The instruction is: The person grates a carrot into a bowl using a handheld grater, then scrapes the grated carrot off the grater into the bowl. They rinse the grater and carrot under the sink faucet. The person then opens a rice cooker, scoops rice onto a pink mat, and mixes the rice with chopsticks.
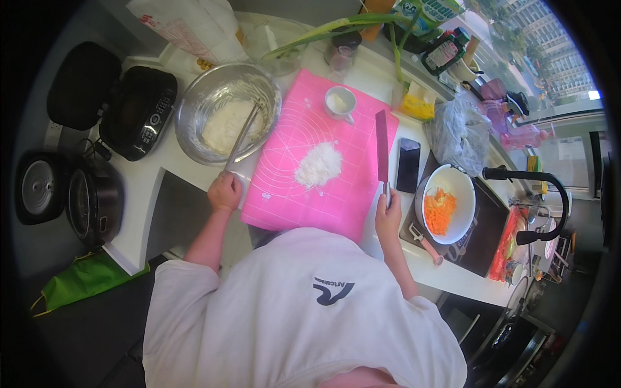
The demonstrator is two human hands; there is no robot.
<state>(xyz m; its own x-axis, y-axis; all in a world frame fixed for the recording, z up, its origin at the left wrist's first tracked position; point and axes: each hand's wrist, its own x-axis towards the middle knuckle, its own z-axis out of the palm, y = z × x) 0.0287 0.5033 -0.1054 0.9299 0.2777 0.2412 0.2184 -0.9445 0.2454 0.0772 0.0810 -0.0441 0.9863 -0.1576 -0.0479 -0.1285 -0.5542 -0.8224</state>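
My left hand grips a pair of chopsticks, whose far ends reach into a large steel bowl of pale, sticky dough. In my right hand is the handle of a kitchen knife, held over the right edge of a pink pastry mat. A heap of white flour lies on the middle of the mat. Beyond the flour stands a white cup with pale contents. Right of the knife a phone lies on the counter.
On the right, a white basin holds shredded carrot, with a peeler beside it. A black faucet arches at the far right. A plastic bag, green onions and bottles line the back. An open electric griddle stands left.
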